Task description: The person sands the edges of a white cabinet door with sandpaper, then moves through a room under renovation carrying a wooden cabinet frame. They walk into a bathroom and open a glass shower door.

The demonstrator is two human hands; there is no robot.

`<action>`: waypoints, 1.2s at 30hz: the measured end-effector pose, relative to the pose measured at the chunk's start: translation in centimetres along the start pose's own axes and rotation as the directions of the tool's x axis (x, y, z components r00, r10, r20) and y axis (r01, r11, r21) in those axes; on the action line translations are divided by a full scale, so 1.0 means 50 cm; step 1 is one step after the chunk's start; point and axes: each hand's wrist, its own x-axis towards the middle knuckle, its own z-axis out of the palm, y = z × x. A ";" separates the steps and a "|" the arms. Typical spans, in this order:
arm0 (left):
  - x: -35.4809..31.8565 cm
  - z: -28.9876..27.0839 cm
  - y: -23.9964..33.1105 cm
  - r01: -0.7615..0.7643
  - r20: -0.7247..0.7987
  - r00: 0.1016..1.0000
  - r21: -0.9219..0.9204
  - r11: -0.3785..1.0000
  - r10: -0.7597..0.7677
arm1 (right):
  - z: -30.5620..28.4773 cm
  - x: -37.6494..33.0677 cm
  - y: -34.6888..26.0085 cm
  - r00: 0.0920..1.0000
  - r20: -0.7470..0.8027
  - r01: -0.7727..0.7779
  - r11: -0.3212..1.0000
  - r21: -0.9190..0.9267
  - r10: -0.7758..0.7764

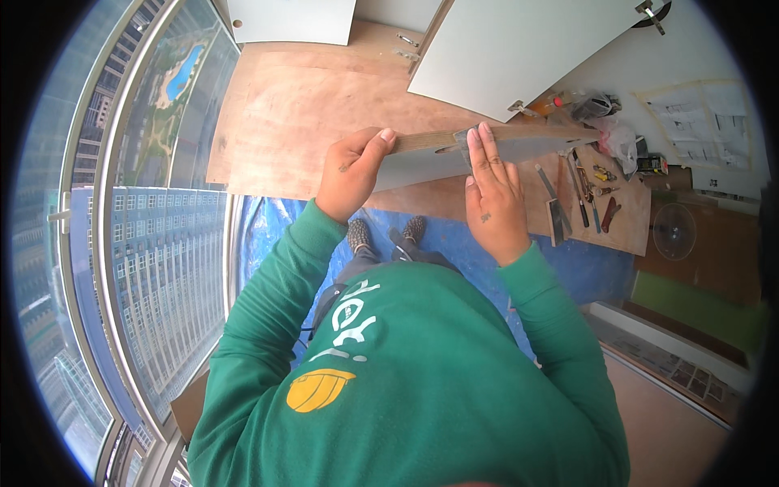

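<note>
My left hand (355,169) is closed around the near left end of a long board (422,168), which stands on its narrow edge. The board has a pale grey face and a bare wood-coloured upper edge. My right hand (497,195) lies over that edge further right, two fingers stretched out together and the thumb low against the face. Under these fingers is a small dark grey flat piece (463,140), bent over or pressed on the edge; its exact kind is hard to tell. Beside it the board's face shows a dark oval opening.
Plywood sheets (276,122) cover the surface ahead, with a white door panel (519,49) leaning over them. A hand saw (555,213) and several hand tools (586,188) lie at right. Blue sheeting (462,235) covers the floor. Tall windows (170,243) line the left; a fan (675,231) stands right.
</note>
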 end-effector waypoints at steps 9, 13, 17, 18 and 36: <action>-0.013 -0.004 -0.023 -0.097 0.140 0.981 -0.243 0.965 0.134 | -0.087 0.045 0.013 0.976 -0.197 -0.033 0.959 0.280 0.091; -0.013 -0.001 -0.063 -0.123 0.118 0.978 -0.340 0.932 0.172 | -0.148 0.101 0.008 0.940 -0.055 -0.213 0.708 0.673 0.335; -0.029 0.013 -0.061 -0.121 0.113 0.984 -0.132 0.984 0.137 | -0.157 0.155 0.018 0.940 0.151 -0.280 0.439 0.854 0.305; -0.034 0.019 -0.053 -0.107 0.097 0.989 -0.076 0.991 0.114 | -0.155 0.167 0.024 0.937 0.221 -0.307 0.329 0.893 0.272; -0.028 0.090 -0.038 -0.208 -0.354 0.923 -0.125 0.970 0.152 | -0.085 0.316 0.082 0.900 0.400 -0.277 0.480 0.832 -0.174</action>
